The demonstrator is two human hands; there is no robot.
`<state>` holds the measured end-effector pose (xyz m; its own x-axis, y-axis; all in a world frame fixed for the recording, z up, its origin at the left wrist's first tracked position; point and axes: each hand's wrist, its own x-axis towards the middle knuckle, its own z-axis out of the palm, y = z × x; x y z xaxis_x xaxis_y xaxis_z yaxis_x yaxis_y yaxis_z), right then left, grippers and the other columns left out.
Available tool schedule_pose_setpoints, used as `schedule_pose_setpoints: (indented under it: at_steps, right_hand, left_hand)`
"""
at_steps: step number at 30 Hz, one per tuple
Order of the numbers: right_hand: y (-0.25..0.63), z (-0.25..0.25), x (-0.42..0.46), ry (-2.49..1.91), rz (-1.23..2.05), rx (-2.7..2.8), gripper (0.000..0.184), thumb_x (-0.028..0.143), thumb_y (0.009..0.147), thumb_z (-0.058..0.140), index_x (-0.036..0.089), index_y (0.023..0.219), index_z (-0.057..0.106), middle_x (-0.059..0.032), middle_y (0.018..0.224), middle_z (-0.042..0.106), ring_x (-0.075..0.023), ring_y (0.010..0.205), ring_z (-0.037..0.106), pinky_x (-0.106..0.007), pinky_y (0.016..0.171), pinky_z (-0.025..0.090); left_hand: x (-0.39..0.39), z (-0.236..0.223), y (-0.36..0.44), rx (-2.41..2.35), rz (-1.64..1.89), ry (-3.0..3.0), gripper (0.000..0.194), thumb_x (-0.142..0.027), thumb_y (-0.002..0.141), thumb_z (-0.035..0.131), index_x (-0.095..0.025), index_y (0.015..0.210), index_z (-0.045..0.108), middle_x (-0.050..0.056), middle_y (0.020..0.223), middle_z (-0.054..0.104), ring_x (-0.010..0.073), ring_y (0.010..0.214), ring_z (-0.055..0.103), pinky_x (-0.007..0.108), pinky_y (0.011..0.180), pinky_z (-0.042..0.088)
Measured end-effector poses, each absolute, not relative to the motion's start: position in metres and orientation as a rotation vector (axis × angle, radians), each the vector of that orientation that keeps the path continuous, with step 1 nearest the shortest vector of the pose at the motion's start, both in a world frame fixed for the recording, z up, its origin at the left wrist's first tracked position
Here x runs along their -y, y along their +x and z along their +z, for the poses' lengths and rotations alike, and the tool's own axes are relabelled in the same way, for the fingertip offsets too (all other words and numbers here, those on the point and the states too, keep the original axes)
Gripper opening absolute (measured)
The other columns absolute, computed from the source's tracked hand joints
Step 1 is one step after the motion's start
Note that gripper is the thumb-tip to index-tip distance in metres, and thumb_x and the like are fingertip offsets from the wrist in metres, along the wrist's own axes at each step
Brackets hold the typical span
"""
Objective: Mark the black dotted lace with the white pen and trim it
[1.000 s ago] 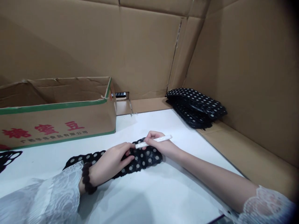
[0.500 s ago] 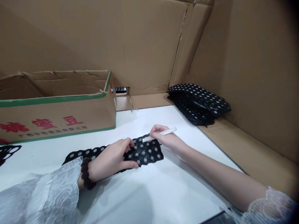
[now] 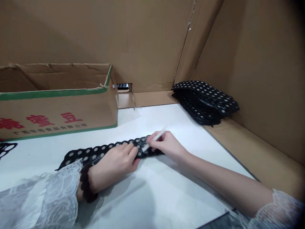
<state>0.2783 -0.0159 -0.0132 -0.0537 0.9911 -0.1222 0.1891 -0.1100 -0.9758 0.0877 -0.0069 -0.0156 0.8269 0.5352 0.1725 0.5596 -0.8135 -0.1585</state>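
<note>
A long black sheet with rows of pale round dots lies on the white table. My left hand is closed over its middle, fingers curled on top and thumb at the near edge. In the fingers of my right hand is a slim white pen-like stick, held tilted. Its lower end is at the dots just right of my left fingertips; whether it touches them I cannot tell. Part of the sheet is hidden under both hands.
An open cardboard box with green edges stands at the left. A pile of similar black dotted sheets lies at the back right, against a cardboard wall. A black looped piece lies at the left edge.
The white stick has swung steeper and its lower end has shifted slightly left and nearer. My left fingers have drawn together on the sheet. The whole view has shifted a little.
</note>
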Motion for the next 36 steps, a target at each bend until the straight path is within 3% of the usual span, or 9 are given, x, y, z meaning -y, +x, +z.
schedule_pose_setpoints:
  at_steps: [3, 9, 15, 20, 25, 30, 36]
  right_hand:
    - [0.277, -0.014, 0.015, -1.367, 1.242, 1.347, 0.012, 0.024, 0.067, 0.057, 0.013, 0.07, 0.059, -0.0018, 0.063, 0.056, -0.0105, 0.059, 0.052, -0.022, 0.057, 0.042]
    - [0.277, -0.018, 0.017, -1.415, 1.095, 1.498, 0.011, 0.025, 0.071, 0.05, 0.015, 0.068, 0.055, 0.001, 0.056, 0.052, -0.0105, 0.056, 0.05, -0.022, 0.056, 0.04]
    - [0.277, -0.021, 0.016, -1.381, 1.13, 1.524, 0.011, 0.025, 0.072, 0.048, 0.016, 0.068, 0.051, 0.0016, 0.057, 0.05, -0.0102, 0.056, 0.048, -0.022, 0.053, 0.036]
    - [0.276, -0.024, 0.016, -1.359, 1.087, 1.57, 0.011, 0.025, 0.073, 0.047, 0.017, 0.068, 0.051, 0.0024, 0.057, 0.047, -0.0095, 0.055, 0.043, -0.022, 0.051, 0.033]
    - [0.277, -0.023, 0.017, -1.361, 1.097, 1.568, 0.009, 0.025, 0.073, 0.047, 0.017, 0.07, 0.051, 0.0026, 0.058, 0.047, -0.0099, 0.056, 0.044, -0.022, 0.052, 0.034]
    - [0.276, -0.022, 0.017, -1.357, 1.109, 1.54, 0.011, 0.026, 0.073, 0.047, 0.017, 0.069, 0.051, 0.0026, 0.057, 0.047, -0.0096, 0.054, 0.042, -0.022, 0.051, 0.032]
    - [0.274, -0.019, 0.019, -1.351, 1.093, 1.518, 0.009, 0.024, 0.072, 0.048, 0.016, 0.068, 0.051, 0.0024, 0.058, 0.049, -0.0093, 0.056, 0.043, -0.021, 0.054, 0.034]
  left_hand:
    - [0.012, -0.02, 0.088, 0.757, -0.217, -2.675, 0.021, -0.016, 0.084, 0.034, -0.016, 0.068, 0.047, 0.003, 0.065, 0.05, 0.0162, 0.059, 0.049, 0.029, 0.054, 0.039]
    - [0.013, -0.013, 0.086, 0.714, -0.108, -2.737, 0.032, -0.045, 0.083, 0.04, -0.015, 0.075, 0.048, 0.004, 0.07, 0.051, 0.0189, 0.062, 0.05, 0.031, 0.055, 0.041]
    - [0.02, -0.014, 0.089, 0.855, -0.051, -2.661, 0.014, -0.011, 0.081, 0.037, -0.016, 0.074, 0.047, 0.005, 0.072, 0.05, 0.0186, 0.065, 0.049, 0.032, 0.058, 0.041]
    - [0.01, -0.018, 0.083, 0.669, -0.093, -2.704, 0.014, -0.01, 0.082, 0.036, -0.015, 0.078, 0.049, 0.005, 0.074, 0.051, 0.0175, 0.066, 0.048, 0.031, 0.058, 0.041]
    - [0.001, -0.009, 0.075, 0.519, -0.034, -2.807, 0.024, -0.027, 0.089, 0.031, -0.014, 0.092, 0.05, 0.006, 0.083, 0.054, 0.0166, 0.069, 0.052, 0.029, 0.06, 0.043]
    - [0.014, -0.015, 0.083, 0.583, -0.04, -2.581, 0.028, -0.003, 0.081, 0.031, -0.008, 0.101, 0.049, 0.01, 0.082, 0.056, 0.0192, 0.069, 0.054, 0.031, 0.058, 0.041]
    - [0.011, -0.013, 0.083, 0.534, -0.074, -2.596, 0.019, -0.007, 0.081, 0.036, -0.013, 0.09, 0.052, 0.005, 0.071, 0.055, 0.017, 0.059, 0.052, 0.03, 0.055, 0.039]
